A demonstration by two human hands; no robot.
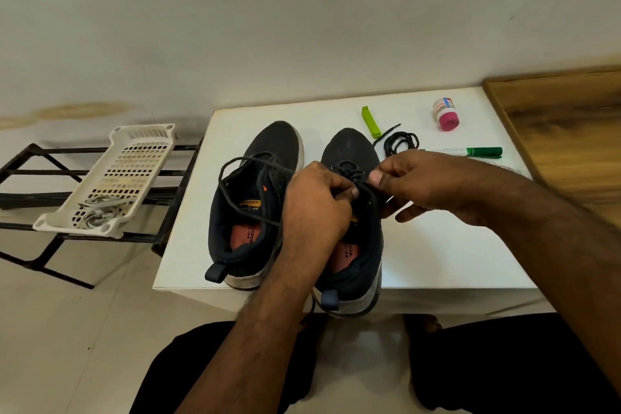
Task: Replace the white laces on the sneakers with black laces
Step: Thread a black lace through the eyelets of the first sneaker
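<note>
Pale floor tiles and the person's dark-clad knees fill the nearest ground, with a white bench (437,245) set right against them so both sneakers sit within easy reach, heels toward the sitter and toes away. Over the right sneaker (356,245) the two hands meet: the left hand (316,205) is curled around a black lace (361,183), pinching it between thumb and forefinger, while the right hand (416,185) pinches the same lace from the other side, its lower fingers loosely spread. Holding the lace taut from both sides looks meant to steady its end for an eyelet, or to draw a crossing snug; which one I cannot tell, since the fingers hide the spot. Lace rows already show near this shoe's toe, so its lacing seems partly done. The left sneaker (252,205) stands touching its partner, with a loose black lace loop (242,185) arching above its opening, probably slack left from the one being threaded, though the hands hide where it runs.

Farther back on the bench lie a coiled spare black lace (401,142), kept near for the second shoe, a green marker (480,152), a lime-green clip (370,122) and a small pink-capped bottle (445,113). Off to the left, on a black metal rack (30,175), a white plastic basket (117,175) holds the white laces (97,212), out of the way.
</note>
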